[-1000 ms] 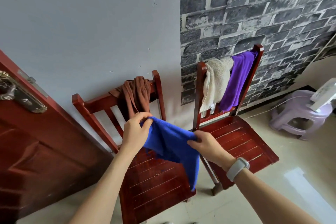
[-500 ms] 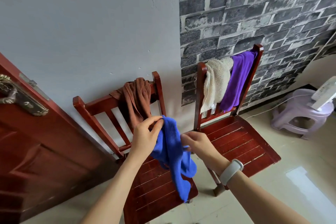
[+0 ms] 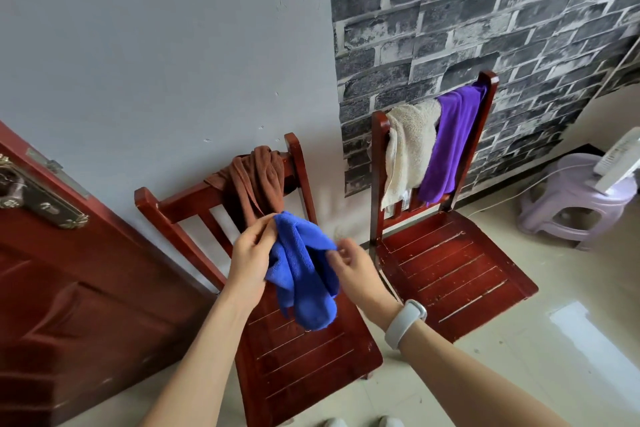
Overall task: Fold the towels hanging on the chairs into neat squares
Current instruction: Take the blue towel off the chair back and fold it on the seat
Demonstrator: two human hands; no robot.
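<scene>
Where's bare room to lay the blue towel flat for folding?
The right chair's seat is bare, bordered behind by the cream towel and purple towel on its backrest. The left chair's seat is bare in front; its back part sits under the blue towel, which the left hand pinches beside the right hand. The brown towel crowds that backrest.

No readable text, labels, brand names, numbers or signs appear anywhere in this view of the room.
</scene>
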